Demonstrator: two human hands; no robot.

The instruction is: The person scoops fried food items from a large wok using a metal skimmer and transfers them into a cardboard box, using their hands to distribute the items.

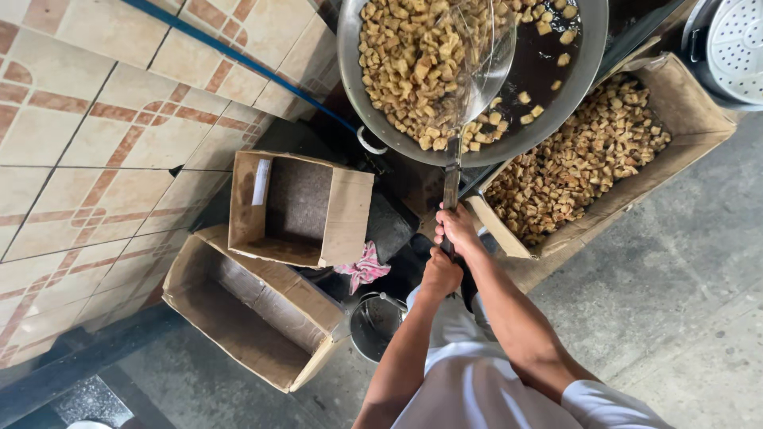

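Head view shows both hands closed around one long skimmer handle point(451, 179), right hand point(457, 228) above left hand point(441, 274); its mesh scoop sits in the wok point(373, 103) among fried cubes point(397, 56)

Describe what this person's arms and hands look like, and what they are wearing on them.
Both arms are bare from the short white sleeves down. The left hand and right hand are bare too: no gloves, and no rings, watch or bracelet that I can make out. The white shirt looks plain, with no visible print. The forearms appear lean.
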